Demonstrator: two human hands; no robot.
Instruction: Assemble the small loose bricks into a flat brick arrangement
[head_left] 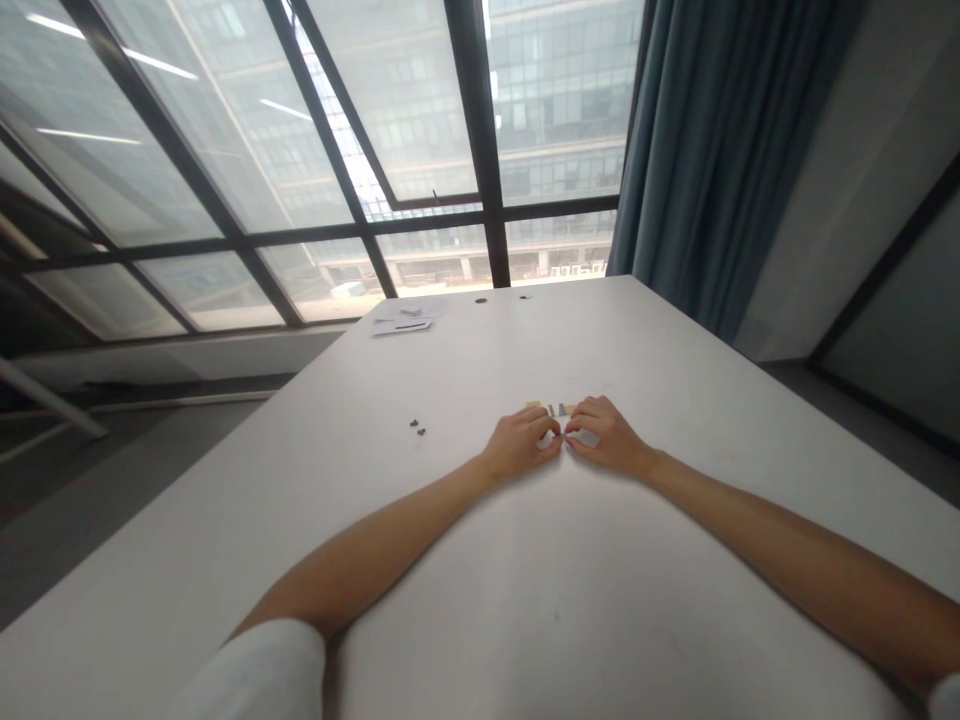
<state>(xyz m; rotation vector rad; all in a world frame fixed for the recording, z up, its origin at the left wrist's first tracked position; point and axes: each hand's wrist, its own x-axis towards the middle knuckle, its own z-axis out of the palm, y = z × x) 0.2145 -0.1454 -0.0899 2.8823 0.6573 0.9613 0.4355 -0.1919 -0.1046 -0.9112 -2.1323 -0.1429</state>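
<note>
Where the two bare arms meet, far out on the white table (675, 360), the left hand (521, 442) and the right hand (604, 435) rest with their fingertips touching each other. Both hands have their fingers curled and pinched together, and something tiny and pale sits between the tips, but it is too small to tell what it is or which hand grips it. Just behind the hands lies one short row of small pieces (551, 408), yellow and dark ones side by side; the fingers hide part of it, so I cannot count them. To the left, well apart from the hands, lie two little dark bits (418, 427) close together. At the far edge are a few papers (405, 318) and two dark spots (481, 299). There is one blue curtain (705, 150) beside the big window (300, 130).
</note>
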